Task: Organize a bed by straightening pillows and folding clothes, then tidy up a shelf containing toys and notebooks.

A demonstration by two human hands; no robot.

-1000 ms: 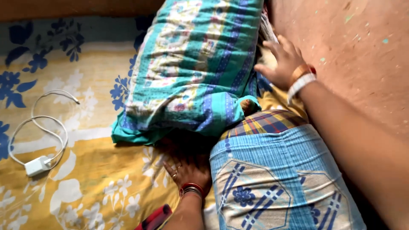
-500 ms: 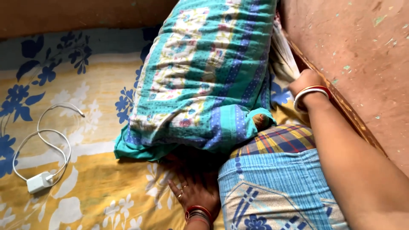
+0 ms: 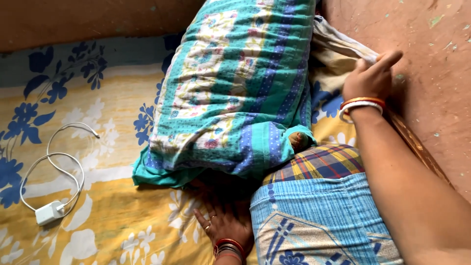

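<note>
My right hand (image 3: 369,78) is raised beside the wall, its fingers pinched on the edge of a pale cloth (image 3: 336,46) that it lifts from behind a teal patterned pillow (image 3: 235,88). My left hand (image 3: 223,221) lies flat, fingers spread, on the yellow floral bedsheet (image 3: 108,196), tucked just under the pillow's near end. A second pillow (image 3: 314,221) in blue cloth with a plaid end lies between my two arms. Both wrists wear red and white bangles.
A white charger with its coiled cable (image 3: 51,208) lies on the sheet at the left. A reddish-brown wall (image 3: 427,59) runs along the right side, with a wooden bed edge (image 3: 412,142) below it.
My right hand has come up out of the gap beside the wall, drawing the pale cloth upward with it. The left hand has stayed flat on the sheet.
</note>
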